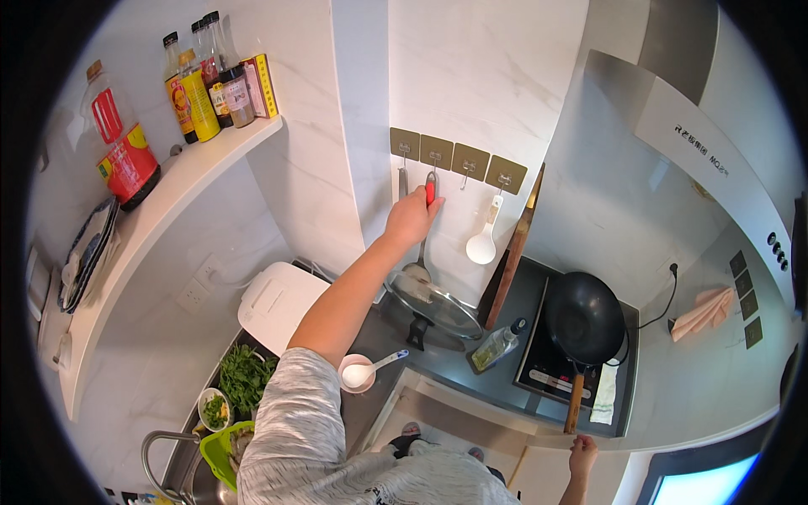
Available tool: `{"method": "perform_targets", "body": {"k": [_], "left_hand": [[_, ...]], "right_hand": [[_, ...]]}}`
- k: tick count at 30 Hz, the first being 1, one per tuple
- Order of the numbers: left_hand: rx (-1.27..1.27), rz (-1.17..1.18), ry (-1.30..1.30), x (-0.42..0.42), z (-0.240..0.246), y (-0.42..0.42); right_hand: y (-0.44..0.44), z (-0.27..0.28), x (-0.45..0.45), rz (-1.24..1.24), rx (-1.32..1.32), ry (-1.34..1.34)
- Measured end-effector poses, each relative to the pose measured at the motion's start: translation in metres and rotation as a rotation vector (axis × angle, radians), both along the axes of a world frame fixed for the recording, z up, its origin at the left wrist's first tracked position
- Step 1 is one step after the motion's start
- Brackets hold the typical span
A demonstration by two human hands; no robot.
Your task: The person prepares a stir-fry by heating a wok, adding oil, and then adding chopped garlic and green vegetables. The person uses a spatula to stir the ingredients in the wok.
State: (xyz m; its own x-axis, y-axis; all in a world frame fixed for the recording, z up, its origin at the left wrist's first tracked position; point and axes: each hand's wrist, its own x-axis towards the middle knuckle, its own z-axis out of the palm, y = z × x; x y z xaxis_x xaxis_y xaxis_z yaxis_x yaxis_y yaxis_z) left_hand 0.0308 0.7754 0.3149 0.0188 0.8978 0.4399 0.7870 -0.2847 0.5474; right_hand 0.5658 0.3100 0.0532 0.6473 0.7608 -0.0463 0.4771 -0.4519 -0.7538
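Note:
My left hand (413, 214) reaches up to the tiled wall and is closed around the red and grey handle of a metal spatula (431, 186), whose end loop is at a wall hook. The spatula's metal blade hangs down behind a glass pan lid (435, 304). Another grey-handled utensil hangs just left of it, mostly hidden by the hand. A white ladle (482, 245) hangs on the right. My right hand (583, 445), fingers curled with nothing seen in them, is low beside the end of the wooden handle of a black wok (584, 319) on an induction cooker (536, 363).
An oil bottle (497, 345) stands between lid and cooker. A cutting board (510, 271) leans on the wall. At left are a white rice cooker (278, 303), leafy greens (245, 377), a bowl with a white spoon (358, 377) and a green basket (218, 451). A range hood (682, 120) overhangs the right.

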Motion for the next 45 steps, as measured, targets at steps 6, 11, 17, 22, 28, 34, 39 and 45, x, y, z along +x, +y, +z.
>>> {"method": "perform_targets", "body": {"k": [6,11,17,22,28,34,39,45], "left_hand": [[0.005,0.024,0.019,0.004,0.006,-0.007],[0.013,0.051,-0.003,0.001,-0.001,-0.007],[0.043,0.064,0.001,0.001,-0.001,-0.011],[0.100,0.045,-0.056,0.003,0.013,-0.030],[0.336,-0.012,-0.109,0.009,0.043,-0.065],[0.352,-0.027,-0.156,0.023,0.084,-0.137],[0.360,-0.046,-0.218,0.043,0.106,-0.252],[0.312,-0.116,0.173,0.075,0.087,-0.429]], "right_hand": [[0.000,-0.006,0.004,0.014,0.006,-0.041],[0.000,-0.005,0.006,0.024,0.032,-0.059],[0.004,0.007,0.007,0.021,0.025,-0.094],[0.005,0.011,0.010,0.033,0.058,-0.066],[-0.002,0.045,0.018,0.053,0.137,-0.090],[-0.006,0.150,0.020,-0.005,0.390,-0.194],[0.032,0.219,-0.017,0.266,0.626,0.098],[0.052,0.236,-0.137,0.996,0.088,0.822]]}}
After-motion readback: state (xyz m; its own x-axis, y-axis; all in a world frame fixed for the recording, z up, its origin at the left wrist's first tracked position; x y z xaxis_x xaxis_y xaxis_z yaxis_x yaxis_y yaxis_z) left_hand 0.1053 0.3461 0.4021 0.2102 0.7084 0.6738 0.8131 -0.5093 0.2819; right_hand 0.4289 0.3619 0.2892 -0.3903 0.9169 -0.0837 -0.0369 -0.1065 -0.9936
